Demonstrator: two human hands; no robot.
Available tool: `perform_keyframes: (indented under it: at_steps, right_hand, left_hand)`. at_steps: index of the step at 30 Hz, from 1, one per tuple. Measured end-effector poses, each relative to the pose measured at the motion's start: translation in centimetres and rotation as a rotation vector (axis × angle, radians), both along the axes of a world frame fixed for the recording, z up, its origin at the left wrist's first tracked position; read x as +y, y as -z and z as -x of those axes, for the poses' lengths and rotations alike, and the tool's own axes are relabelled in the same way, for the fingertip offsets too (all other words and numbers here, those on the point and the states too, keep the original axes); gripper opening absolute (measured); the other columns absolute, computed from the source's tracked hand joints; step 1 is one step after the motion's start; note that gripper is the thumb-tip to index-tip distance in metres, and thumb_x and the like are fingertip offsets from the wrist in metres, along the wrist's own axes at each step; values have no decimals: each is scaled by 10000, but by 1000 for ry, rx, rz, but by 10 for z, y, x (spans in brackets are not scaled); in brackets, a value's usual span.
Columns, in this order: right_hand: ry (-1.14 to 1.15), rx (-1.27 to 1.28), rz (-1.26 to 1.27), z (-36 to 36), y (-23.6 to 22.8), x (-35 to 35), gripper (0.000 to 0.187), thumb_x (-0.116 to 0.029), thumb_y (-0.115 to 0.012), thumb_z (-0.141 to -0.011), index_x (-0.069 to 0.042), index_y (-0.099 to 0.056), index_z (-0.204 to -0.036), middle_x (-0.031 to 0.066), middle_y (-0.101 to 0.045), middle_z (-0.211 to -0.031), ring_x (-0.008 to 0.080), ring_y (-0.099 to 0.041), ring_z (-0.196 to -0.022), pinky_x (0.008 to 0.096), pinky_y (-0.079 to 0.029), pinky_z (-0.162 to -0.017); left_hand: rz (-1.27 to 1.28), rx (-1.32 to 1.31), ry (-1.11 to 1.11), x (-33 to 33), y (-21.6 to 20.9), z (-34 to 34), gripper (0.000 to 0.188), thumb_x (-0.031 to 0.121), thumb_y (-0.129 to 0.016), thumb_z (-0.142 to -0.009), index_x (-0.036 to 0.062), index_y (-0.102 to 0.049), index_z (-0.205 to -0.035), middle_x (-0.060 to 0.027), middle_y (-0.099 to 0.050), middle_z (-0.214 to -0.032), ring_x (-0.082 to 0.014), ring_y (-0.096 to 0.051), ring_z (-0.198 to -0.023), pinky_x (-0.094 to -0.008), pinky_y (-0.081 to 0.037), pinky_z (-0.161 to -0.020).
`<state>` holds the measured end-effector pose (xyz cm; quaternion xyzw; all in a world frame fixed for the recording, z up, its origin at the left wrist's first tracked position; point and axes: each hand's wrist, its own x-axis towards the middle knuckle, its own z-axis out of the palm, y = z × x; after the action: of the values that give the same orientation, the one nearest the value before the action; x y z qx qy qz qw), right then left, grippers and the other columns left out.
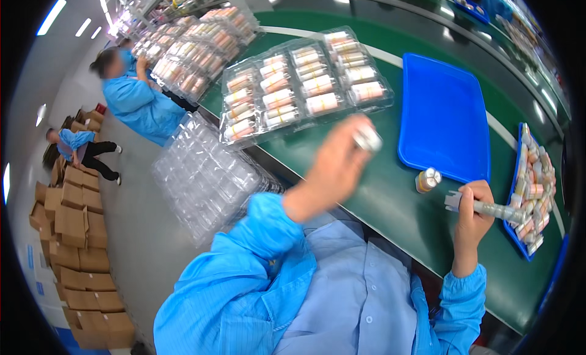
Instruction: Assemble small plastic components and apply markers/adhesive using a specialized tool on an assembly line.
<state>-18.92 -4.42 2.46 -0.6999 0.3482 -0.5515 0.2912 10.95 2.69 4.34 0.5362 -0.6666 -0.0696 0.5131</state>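
My left hand (332,166), blurred by motion, is closed around a small bundle of cylinders (368,138) whose silvery ends face up. It is over the green table, just in front of the clear blister tray (295,80), which holds rows of pale pink and white cylinder bundles with yellow bands. Toward the right, my right hand (473,224) grips a greyish, tube-like stick (497,211) with a pale flat piece at its left end. I cannot make out its exact kind. Between my hands, another small cylinder bundle (428,180) stands upright on the table.
An empty blue tray (444,114) lies beyond the standing bundle. At the far right, a second blue tray (524,248) is heaped with bundles. Stacked clear blister trays (207,175) sit left of the table. Filled trays (198,50), co-workers (137,98) and cardboard boxes (82,224) are farther left.
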Motion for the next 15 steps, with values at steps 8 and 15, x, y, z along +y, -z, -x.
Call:
perform_keyframes:
  at_steps: [8, 15]
  right_hand:
    - [-34, 49, 35, -10, -3, 2, 159, -16, -654, -927, -20, -570, -792, 81, -594, -816, 158, -524, -731, 293, -407, -651]
    - [-6, 72, 45, -10, -1, -3, 169, -1, -676, -903, -22, -578, -767, 76, -592, -780, 163, -537, -711, 304, -417, -639]
  left_hand:
    - [33, -619, -673, -54, -53, -301, 435, -2, -565, -899, 74, -562, -1328, -221, -617, -1259, -403, -579, -1166, -471, -464, -989]
    - [-544, -543, -552, -80, -5, -381, 629, 146, -772, -823, 63, -528, -1396, -241, -670, -1183, -443, -631, -1109, -492, -501, -958]
